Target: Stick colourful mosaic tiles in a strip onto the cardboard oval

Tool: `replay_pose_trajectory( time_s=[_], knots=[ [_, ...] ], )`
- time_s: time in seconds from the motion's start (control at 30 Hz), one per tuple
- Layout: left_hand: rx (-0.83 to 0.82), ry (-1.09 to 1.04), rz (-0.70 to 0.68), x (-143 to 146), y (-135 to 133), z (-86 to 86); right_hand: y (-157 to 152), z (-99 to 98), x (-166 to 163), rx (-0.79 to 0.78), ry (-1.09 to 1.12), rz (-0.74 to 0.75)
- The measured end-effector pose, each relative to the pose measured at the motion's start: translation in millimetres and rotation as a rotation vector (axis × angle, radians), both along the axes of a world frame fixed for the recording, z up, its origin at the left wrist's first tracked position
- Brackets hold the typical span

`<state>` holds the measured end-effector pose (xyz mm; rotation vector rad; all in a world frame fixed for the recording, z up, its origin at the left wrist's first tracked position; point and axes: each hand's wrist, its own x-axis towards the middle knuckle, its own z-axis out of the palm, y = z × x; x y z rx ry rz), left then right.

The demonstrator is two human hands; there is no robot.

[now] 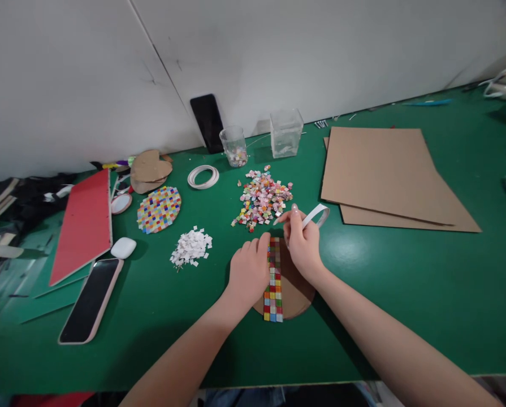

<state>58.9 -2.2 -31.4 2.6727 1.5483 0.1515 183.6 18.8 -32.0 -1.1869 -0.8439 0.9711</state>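
Observation:
A brown cardboard disc lies in front of me, with a band of small coloured mosaic tiles running down it. My left hand grips the disc's left side, its fingers bent and close together beside the tiles' upper end. Over the disc's upper right, my right hand is closed on a curled white strip of tape that loops up from the fingers. Just beyond both hands lies a heap of mixed coloured tiles. A pile of white paper squares sits to the left.
Cardboard sheets lie at the right. Along the wall stand a dark phone, a plastic cup and a clear square container. Leftward are a tape roll, a tiled disc, another phone and a red board.

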Motion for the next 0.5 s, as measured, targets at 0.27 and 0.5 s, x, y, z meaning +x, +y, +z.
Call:
replay_pose_trajectory(
  time_s=[0.27, 0.5],
  knots=[
    [-0.127, -0.208, 0.041, -7, 7, 13.4, -1, 0.9, 0, -0.004, -0.003, -0.001],
    [-0.057, -0.268, 0.105, -23, 22, 11.1, -1, 2.4, 0, -0.014, -0.015, 0.002]
  ],
)
